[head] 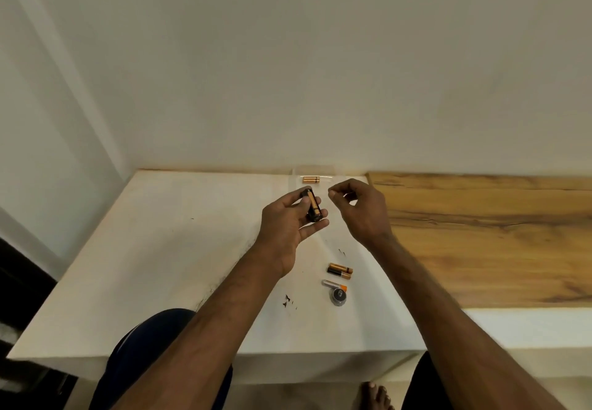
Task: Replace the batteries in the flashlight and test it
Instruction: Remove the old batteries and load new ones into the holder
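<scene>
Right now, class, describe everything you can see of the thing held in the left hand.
The battery holder is a small black piece with one copper-and-black battery showing in it. It is held above the white table, tilted with one end toward the wall, pinched between the thumb and fingers of the left hand. Nothing else touches it.

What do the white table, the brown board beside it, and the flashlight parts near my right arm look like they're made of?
White table: probably painted or laminated board, matte, with scuffs. Brown board: wood or wood-look laminate, with streaked grain. Silver flashlight tube and dark round cap: probably metal, with a dull sheen, though too small to tell.
</scene>
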